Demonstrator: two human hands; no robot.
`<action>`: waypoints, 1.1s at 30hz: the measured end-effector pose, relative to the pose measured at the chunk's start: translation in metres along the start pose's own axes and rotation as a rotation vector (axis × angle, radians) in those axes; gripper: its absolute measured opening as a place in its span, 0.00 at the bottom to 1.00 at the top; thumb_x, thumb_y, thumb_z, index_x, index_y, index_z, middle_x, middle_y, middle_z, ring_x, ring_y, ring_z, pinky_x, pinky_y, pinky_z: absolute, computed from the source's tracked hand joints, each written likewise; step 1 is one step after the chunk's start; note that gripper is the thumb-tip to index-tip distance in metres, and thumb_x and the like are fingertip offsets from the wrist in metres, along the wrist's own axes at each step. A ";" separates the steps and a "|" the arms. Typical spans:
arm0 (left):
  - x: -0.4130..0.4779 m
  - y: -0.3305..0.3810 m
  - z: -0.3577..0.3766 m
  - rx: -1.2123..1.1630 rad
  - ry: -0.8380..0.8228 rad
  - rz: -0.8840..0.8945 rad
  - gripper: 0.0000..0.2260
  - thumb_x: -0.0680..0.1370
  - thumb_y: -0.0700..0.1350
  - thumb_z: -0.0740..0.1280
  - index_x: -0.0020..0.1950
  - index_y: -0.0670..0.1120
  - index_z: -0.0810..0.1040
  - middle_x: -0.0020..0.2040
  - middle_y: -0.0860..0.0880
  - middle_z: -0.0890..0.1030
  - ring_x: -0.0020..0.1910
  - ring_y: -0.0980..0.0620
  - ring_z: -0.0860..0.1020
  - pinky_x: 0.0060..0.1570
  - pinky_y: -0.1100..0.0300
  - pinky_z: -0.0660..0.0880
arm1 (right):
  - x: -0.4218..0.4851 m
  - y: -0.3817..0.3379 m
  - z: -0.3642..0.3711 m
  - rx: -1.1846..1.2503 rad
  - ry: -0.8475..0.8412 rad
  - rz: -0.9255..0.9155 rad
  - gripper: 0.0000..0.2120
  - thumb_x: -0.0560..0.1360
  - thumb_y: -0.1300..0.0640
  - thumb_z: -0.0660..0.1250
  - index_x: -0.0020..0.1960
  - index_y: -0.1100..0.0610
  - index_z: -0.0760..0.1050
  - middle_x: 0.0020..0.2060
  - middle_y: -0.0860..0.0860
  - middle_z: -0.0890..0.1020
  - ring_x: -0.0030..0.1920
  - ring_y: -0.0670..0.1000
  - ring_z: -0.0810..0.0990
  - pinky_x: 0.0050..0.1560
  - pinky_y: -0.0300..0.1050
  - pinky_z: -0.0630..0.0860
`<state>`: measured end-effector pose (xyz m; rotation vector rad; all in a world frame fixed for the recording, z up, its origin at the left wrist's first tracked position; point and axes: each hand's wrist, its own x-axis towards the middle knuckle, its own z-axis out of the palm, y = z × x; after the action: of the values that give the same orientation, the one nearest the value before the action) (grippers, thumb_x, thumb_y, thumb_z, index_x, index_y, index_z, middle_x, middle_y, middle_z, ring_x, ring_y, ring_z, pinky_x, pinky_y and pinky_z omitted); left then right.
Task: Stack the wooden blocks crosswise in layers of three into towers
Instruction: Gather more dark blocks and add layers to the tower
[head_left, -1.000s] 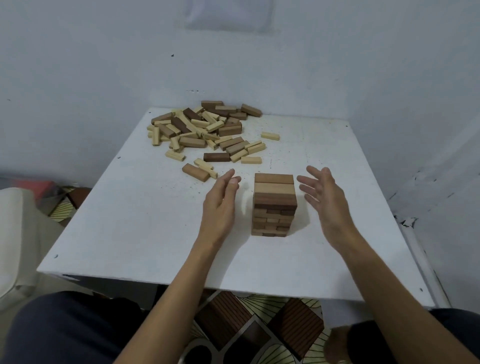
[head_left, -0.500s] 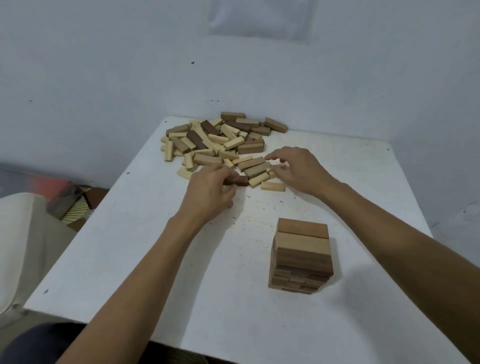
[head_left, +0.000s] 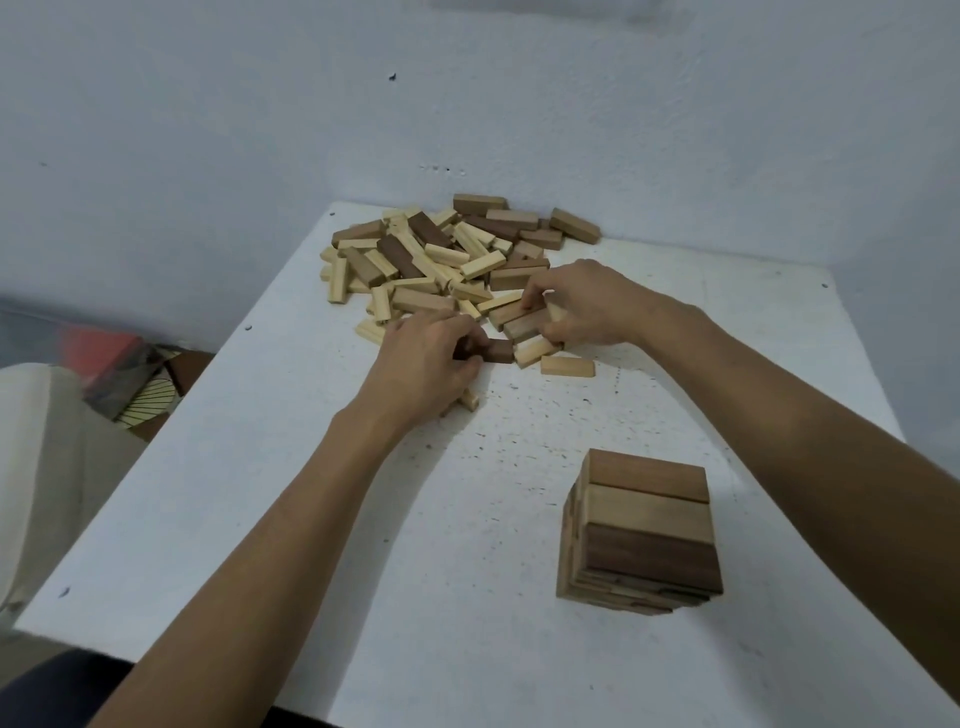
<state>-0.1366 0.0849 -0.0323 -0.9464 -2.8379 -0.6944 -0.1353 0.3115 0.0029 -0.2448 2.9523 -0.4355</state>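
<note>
White counter (head_left: 260, 519), loose blocks (head_left: 441, 254) heaped at its far side, stacked tower (head_left: 641, 530) at near right, left hand (head_left: 421, 364) gripping a dark block (head_left: 498, 351), right hand (head_left: 587, 306) pinching a tan block (head_left: 524, 325) just beside

Person, two arms in view. Left forearm (head_left: 291, 519) bare along its whole visible length, lower left of frame to centre. Right forearm (head_left: 779, 400) likewise bare, from the right edge inward. Left hand (head_left: 423, 364) and right hand (head_left: 587, 306) bare. Dark blue-grey cloth (head_left: 57, 691) in the lower left corner, plain weave; garment type not resolvable.
</note>
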 end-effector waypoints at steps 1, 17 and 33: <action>0.000 0.000 0.000 -0.001 -0.004 -0.002 0.09 0.75 0.43 0.70 0.54 0.48 0.81 0.49 0.52 0.81 0.53 0.47 0.76 0.54 0.45 0.72 | 0.000 0.000 0.000 -0.010 0.001 -0.004 0.15 0.73 0.57 0.70 0.60 0.49 0.77 0.54 0.51 0.81 0.53 0.51 0.75 0.51 0.48 0.74; 0.002 0.007 -0.018 -0.160 0.102 0.077 0.08 0.76 0.42 0.71 0.55 0.48 0.81 0.47 0.54 0.80 0.47 0.53 0.77 0.49 0.51 0.77 | -0.031 0.009 -0.027 0.081 0.210 -0.046 0.16 0.69 0.55 0.74 0.55 0.51 0.76 0.50 0.47 0.79 0.56 0.53 0.69 0.51 0.51 0.71; -0.094 0.006 -0.079 -0.227 0.200 0.021 0.08 0.77 0.44 0.71 0.55 0.50 0.80 0.48 0.54 0.81 0.50 0.52 0.78 0.53 0.48 0.77 | -0.077 -0.062 -0.057 0.183 0.259 -0.034 0.13 0.71 0.57 0.72 0.54 0.54 0.76 0.52 0.49 0.81 0.43 0.39 0.73 0.42 0.33 0.66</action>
<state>-0.0629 0.0021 0.0212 -0.8773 -2.6118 -1.0621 -0.0606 0.2822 0.0845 -0.2324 3.1325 -0.7937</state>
